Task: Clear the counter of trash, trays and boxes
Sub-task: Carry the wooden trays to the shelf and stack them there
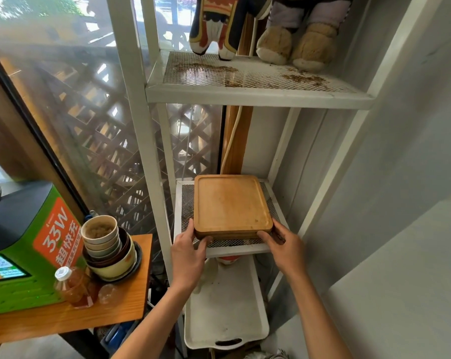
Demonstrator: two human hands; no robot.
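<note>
Wooden tray stack (231, 203) sits on the lower mesh shelf (185, 203) of the white rack (141, 125), front edge close to the shelf's front lip. Both hands at the two near corners: left hand (189, 251) on the front-left corner, right hand (284, 242) on the front-right corner. The trays lie directly ahead of the fingers, away from the person; neither hand is clearly nearer, the hold looks symmetric

Fingers: left thumb (207, 239) curls onto the front edge, the rest wrap the left side of the stack. Right fingers (264, 235) curl around the front-right corner, thumb along the right side. Both pinch the stack at its edges, not the top face

Trays: near-square, so no strong long axis; rounded corners, shallow raised rim, light wood with a paler worn patch in the middle. At least two or three stacked, judging by lines on the front edge; exact count cannot be told. Top tray lies flat and holds nothing

Judgement: trays being set into the rack or squared on it; the move turns on sliding them straight back along the mesh, with free mesh showing to the left and behind

Other: white plastic tray (227, 307) on the level below. To the left, a wooden surface (110, 314) carries stacked bowls (108, 250), a bottle (71, 286) and a green machine (25, 242), so clearing looks unfinished
</note>
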